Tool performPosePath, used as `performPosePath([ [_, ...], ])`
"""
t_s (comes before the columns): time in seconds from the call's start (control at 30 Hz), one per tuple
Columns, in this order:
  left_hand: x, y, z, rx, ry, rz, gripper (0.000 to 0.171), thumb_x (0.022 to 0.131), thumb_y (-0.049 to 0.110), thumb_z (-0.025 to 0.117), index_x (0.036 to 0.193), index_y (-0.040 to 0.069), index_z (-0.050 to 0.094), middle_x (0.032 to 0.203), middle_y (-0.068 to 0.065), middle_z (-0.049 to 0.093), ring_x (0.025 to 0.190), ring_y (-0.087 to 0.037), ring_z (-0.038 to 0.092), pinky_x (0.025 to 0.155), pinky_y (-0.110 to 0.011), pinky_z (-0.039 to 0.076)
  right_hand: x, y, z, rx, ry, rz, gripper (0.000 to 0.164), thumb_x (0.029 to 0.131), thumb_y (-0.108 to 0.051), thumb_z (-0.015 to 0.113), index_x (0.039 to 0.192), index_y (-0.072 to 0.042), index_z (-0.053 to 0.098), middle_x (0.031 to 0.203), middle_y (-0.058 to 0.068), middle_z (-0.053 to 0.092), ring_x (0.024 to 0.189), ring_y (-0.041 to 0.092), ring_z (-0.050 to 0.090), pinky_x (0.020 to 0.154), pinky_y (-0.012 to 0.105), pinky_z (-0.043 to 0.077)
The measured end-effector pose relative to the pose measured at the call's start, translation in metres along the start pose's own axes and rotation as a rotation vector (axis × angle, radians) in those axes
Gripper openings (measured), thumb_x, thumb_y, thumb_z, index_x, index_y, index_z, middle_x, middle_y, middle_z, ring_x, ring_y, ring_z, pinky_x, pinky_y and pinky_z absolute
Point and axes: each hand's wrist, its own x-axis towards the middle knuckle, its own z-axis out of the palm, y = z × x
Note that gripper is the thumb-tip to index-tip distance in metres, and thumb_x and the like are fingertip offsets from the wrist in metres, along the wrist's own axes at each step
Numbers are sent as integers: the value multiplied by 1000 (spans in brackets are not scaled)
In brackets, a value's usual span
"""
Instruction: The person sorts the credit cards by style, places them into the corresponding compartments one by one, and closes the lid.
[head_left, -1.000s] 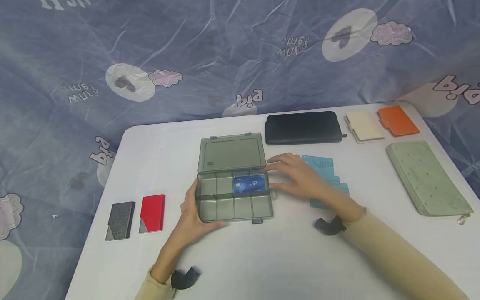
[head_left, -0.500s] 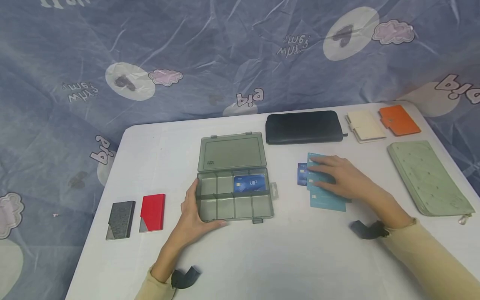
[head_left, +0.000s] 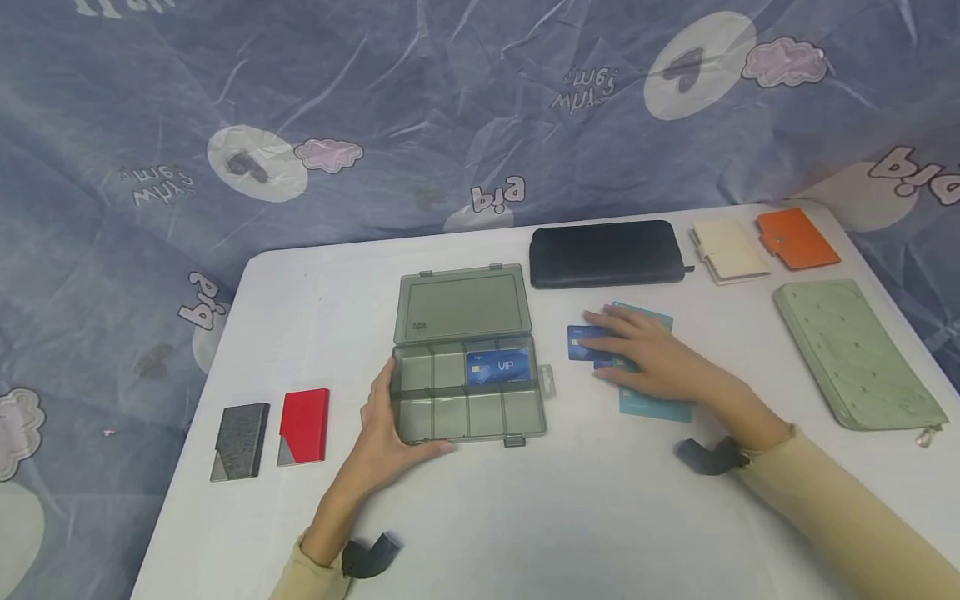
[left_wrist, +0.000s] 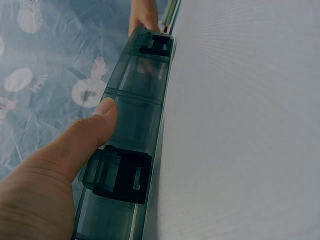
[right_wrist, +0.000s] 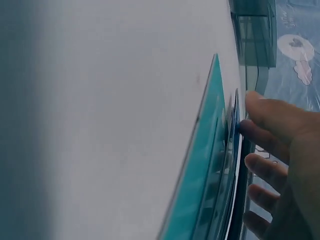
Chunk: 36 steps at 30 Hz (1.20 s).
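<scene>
In the head view, a translucent green compartment box (head_left: 450, 417) lies with its lid (head_left: 463, 304) folded back. A blue VIP card (head_left: 498, 367) rests in its upper right compartments. My left hand (head_left: 382, 437) holds the box's near left corner, the thumb (left_wrist: 102, 120) pressed to the front wall in the left wrist view. Right of the box, my right hand (head_left: 660, 358) rests its fingers on a blue card (head_left: 582, 343) that sticks out leftward from a spread of teal cards (head_left: 654, 407). In the right wrist view the fingers (right_wrist: 267, 167) are slightly bent above the cards.
Behind the cards lies a black zip wallet (head_left: 607, 254). Cream (head_left: 729, 250) and orange (head_left: 798, 240) card holders and a green pouch (head_left: 858, 358) are at the right. Grey (head_left: 242, 442) and red (head_left: 304, 425) card cases lie left of the box.
My right hand went from the box's right edge to the cards, then shifted left, and a blue card now sticks out further left. The left hand and box stay put.
</scene>
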Motion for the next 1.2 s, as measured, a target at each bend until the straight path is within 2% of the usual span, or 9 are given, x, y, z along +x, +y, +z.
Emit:
performPosePath([
  [0.1,0,0,0,2,1,-3,127,57,51,83,149,17,3,148,-8,21,129,-25,26,97,-55,21,6,3,2,0,15,62,54,79,-37,72,127,-18,57,140,8,46,133,34,33,104,55,25],
  [0.2,1,0,0,7,1,-5,128,56,52,83,149,17,3,148,-8,22,128,-24,27,98,-54,21,10,8,4,8,31,140,51,74,-35,76,117,-13,61,132,11,50,128,33,37,102,54,28],
  [0.37,1,1,-1,10,-1,3,128,56,52,83,149,16,3,148,-9,21,129,-25,27,98,-55,20,15,12,3,64,21,187,48,71,-33,79,108,-7,61,127,14,47,123,35,37,100,55,28],
  [0.7,2,2,-1,7,1,2,128,56,52,83,149,16,3,148,-8,22,129,-24,26,98,-54,20,20,6,0,144,-7,125,43,70,-31,81,98,-8,57,113,9,48,110,29,40,95,50,30],
  [0.83,2,2,-1,6,3,0,128,56,52,83,149,16,4,148,-8,22,129,-24,26,98,-54,20,18,8,2,121,15,103,45,70,-32,80,100,-8,57,109,7,50,106,26,41,91,47,30],
  [1.0,0,1,-1,5,6,6,127,57,50,84,149,15,4,147,-9,23,128,-26,27,96,-55,22,19,6,2,95,-2,129,49,68,-37,80,101,-8,58,110,7,50,106,26,41,91,46,31],
  [1.2,0,1,-1,1,8,-2,128,56,50,84,150,16,4,148,-9,21,129,-25,26,96,-55,22,22,2,2,77,-8,129,42,69,-30,78,98,-9,57,105,6,52,103,26,41,87,45,31],
])
